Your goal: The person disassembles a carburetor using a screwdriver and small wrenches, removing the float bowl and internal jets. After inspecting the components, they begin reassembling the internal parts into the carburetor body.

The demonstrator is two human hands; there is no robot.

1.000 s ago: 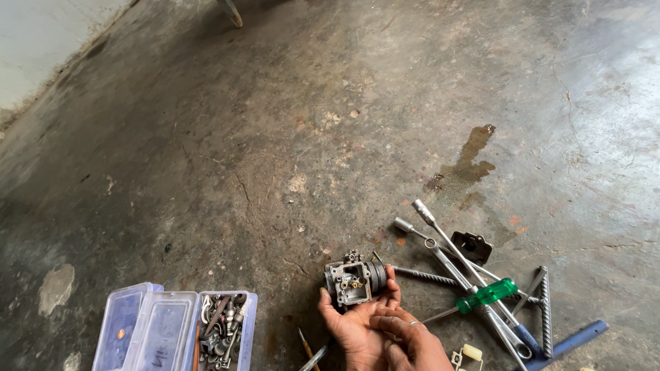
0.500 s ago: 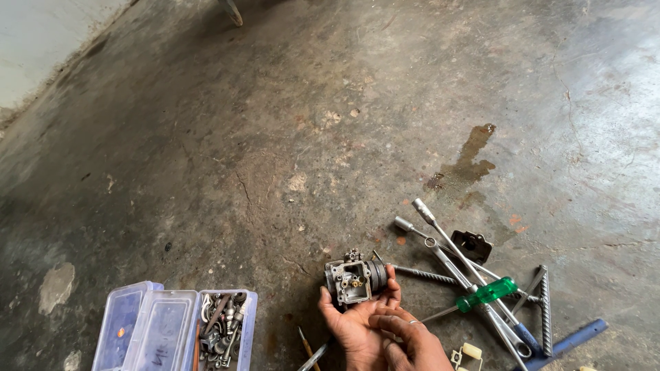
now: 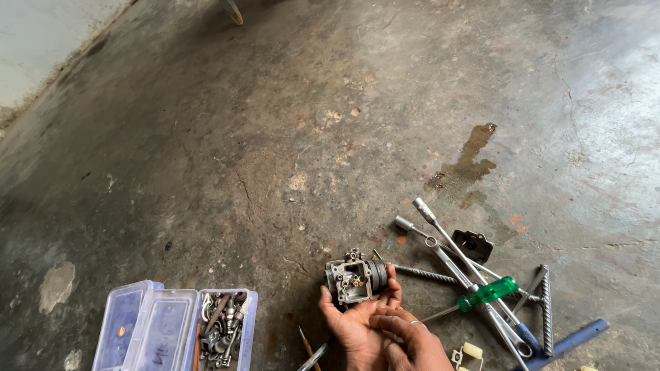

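Low at frame bottom, our left hand [image 3: 354, 323] cups carburetor body [image 3: 355, 277], fingers curled round it; right hand [image 3: 409, 340] just beside, below-right, fingers half-curled, empty.

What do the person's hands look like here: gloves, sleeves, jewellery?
Both hands are bare, with no gloves. The left hand and right hand enter from the bottom edge; no sleeve shows in the frame. A thin ring sits on one finger of the right hand. No watch or wristband is visible.
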